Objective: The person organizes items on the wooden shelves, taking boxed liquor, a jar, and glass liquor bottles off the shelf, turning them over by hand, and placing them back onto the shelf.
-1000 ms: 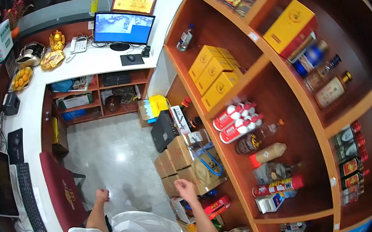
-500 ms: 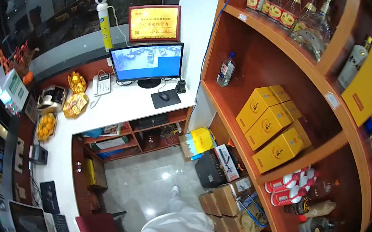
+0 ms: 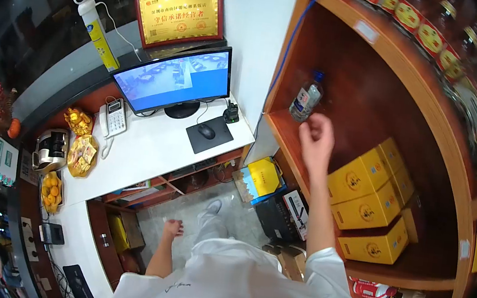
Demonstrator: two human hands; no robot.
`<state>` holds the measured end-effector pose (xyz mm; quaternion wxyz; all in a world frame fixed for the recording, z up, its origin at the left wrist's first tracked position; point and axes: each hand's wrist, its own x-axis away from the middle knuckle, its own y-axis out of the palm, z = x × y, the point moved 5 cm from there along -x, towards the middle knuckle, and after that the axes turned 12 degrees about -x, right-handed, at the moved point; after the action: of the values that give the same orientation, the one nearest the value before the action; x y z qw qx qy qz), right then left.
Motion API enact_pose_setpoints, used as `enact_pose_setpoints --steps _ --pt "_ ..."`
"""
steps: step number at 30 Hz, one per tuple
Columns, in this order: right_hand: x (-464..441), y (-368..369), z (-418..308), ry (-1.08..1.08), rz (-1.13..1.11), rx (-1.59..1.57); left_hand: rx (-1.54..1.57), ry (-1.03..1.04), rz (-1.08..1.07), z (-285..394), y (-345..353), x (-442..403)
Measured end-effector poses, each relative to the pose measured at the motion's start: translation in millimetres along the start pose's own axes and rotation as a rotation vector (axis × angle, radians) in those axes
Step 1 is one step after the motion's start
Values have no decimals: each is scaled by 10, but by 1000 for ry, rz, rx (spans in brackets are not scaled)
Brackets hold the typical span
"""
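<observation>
My right hand (image 3: 316,135) is raised in front of the wooden shelf, just below a clear bottle with a blue cap (image 3: 306,99). Its fingers are curled, thumb and forefinger near each other, and whether they touch the bottle is hard to tell. Yellow boxes (image 3: 366,213) are stacked on the same shelf, to the right of my forearm. Low on the left, my left hand (image 3: 173,228) hangs over the grey floor (image 3: 179,252), with its fingers partly bent and nothing visible in them.
A white counter (image 3: 150,151) on the left bears a monitor (image 3: 176,80), a mouse (image 3: 206,131), a telephone (image 3: 113,118) and a fruit plate (image 3: 52,192). Boxes and a black case (image 3: 275,218) stand on the floor beneath the wooden shelving (image 3: 401,35).
The view has moved forward, closer to the monitor and the shelf. My right hand has risen from low beside the floor boxes to the bottle. My left hand is back in fuller view.
</observation>
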<state>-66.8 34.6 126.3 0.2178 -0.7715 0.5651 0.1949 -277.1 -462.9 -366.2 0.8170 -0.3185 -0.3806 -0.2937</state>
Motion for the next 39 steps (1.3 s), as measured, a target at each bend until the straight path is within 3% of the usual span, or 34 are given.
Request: enact_pose_setpoints --steps 3,6,9,13,16,20,23,27,30,31,33,34,35,39 --pt "-677 69 162 -94 135 288 -16 -12 -73 436 85 -235" --pt "-1060 226 514 54 192 365 -70 -59 -131 771 1 -445" --pt "-1252 433 1100 183 127 243 -117 -12 -169 967 -47 -539" --pt "-1265 461 1350 327 142 327 -240 139 -252 1459 -117 -769" --pt "-1179 402 1542 294 217 210 -383 160 -410 1890 -28 -940" --pt "-915 458 785 293 228 456 -494 390 -685 2977 226 -697" --pt "-608 376 299 222 205 528 -434 554 -916 3885 566 76" --pt "115 136 -410 312 291 205 -491 713 -1123 4584 1125 1327" --pt "1075 -196 -841 356 435 70 -433 724 -1507 4446 1663 2329" --pt "1460 -296 -998 390 491 7 -536 821 -1596 4273 1821 2608" --pt "2280 -519 -1294 406 604 80 -897 737 -1683 3670 2019 3162" --pt "2665 -623 -1473 422 696 117 -1031 898 -1679 3322 2093 3439" --pt "3073 -737 -1667 443 782 156 -1001 735 -1758 2900 2147 3635" --pt "4805 -958 -2331 474 1135 162 -1226 632 -1949 1274 2140 4126"
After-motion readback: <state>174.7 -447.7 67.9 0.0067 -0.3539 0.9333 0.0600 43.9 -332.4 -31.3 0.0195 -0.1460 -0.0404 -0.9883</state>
